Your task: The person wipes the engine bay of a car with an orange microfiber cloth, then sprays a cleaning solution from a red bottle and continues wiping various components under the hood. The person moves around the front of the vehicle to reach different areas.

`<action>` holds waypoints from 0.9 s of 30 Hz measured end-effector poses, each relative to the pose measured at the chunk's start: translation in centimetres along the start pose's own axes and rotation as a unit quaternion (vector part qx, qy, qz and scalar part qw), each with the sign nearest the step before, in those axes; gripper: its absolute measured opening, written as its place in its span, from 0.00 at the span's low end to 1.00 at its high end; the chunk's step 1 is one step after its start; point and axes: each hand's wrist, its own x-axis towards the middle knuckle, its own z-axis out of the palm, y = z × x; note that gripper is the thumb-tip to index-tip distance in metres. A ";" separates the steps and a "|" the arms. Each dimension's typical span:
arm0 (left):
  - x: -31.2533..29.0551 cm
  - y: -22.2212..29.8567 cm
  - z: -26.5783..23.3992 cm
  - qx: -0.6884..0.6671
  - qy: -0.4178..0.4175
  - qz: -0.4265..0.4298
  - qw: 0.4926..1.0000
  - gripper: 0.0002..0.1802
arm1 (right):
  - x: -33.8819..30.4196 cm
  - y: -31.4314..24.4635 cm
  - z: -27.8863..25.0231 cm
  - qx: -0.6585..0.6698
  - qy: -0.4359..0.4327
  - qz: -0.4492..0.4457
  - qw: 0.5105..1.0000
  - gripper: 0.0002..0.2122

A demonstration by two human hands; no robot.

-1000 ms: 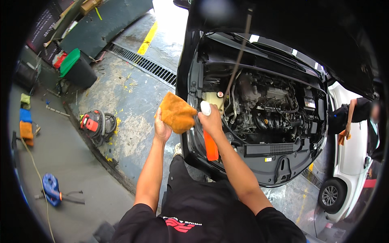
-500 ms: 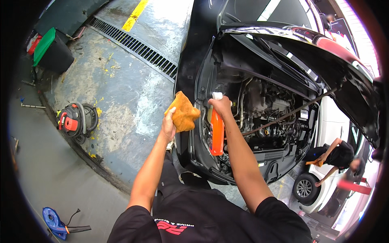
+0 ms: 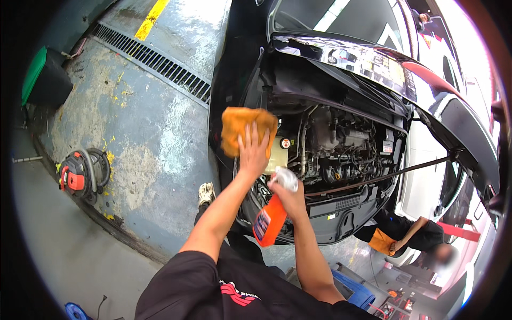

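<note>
Fingers spread, my left hand [image 3: 253,149] holds an orange cloth [image 3: 237,127] flat against the black car's fender edge, beside the open engine bay [image 3: 341,141]. Closed around the neck of an orange spray bottle [image 3: 270,221] is my right hand [image 3: 290,197]. The bottle tilts with its base toward me, and its whitish spray head [image 3: 286,179] points away over the front corner of the bay. Between the cloth and the spray head sits a pale yellowish reservoir [image 3: 276,157] with a dark cap [image 3: 285,143].
A prop rod [image 3: 384,172] crosses the bay to the raised hood [image 3: 469,128]. Left on the floor stand a red-and-black vacuum [image 3: 80,176] and a green-lidded bin [image 3: 50,80], near a drain grate [image 3: 154,61]. At right, another person [image 3: 416,234] holds an orange cloth.
My left hand has brought the cloth forward and right onto the fender. My right hand has drawn the spray bottle nearer and tilted it. The view has shifted, and the other person has moved.
</note>
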 end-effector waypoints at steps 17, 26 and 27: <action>-10.2 -2.4 -0.1 0.006 -0.144 0.095 0.985 0.31 | -10.0 1.2 -18.2 -0.067 0.129 -0.031 0.989 0.15; -7.2 -4.2 -3.5 -0.722 -0.024 -0.345 0.600 0.22 | 16.0 -3.4 -25.1 -0.016 0.136 -0.193 0.972 0.13; -7.3 -4.2 -3.9 -0.743 -0.012 -0.301 0.598 0.23 | 19.3 -4.3 -24.2 -0.020 0.095 -0.194 0.976 0.13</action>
